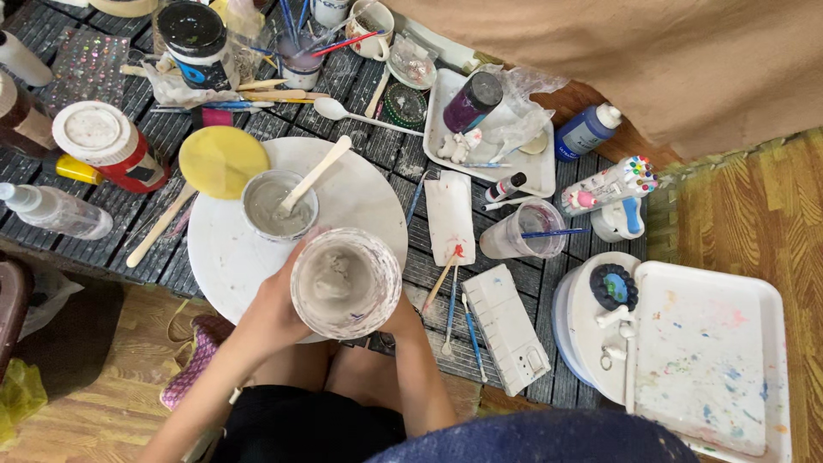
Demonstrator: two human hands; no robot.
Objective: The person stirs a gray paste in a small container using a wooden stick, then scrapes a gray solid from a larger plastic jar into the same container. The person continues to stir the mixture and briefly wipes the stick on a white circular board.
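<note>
Both hands cup the clay-smeared pot point(345, 281) from below, left hand point(273, 310) fingers wrapped on its side, right hand point(401, 319) mostly hidden; the bowl point(278, 204) sits just beyond.

Both hands, left hand point(273, 310), right hand point(399, 319), gripping clay-smeared cup point(345, 282) (grey inside), above white turntable point(225, 257)

— How do the person's arms lie?
— Both bare forearms rise from the lap and draw together. The left hand point(273, 310) is cupped, fingers curled upward and forward.
— And the other?
— The right hand point(399, 319) sits just beside the left, level with it, mostly hidden; only its wrist and heel show. Its grip cannot be judged.
</note>
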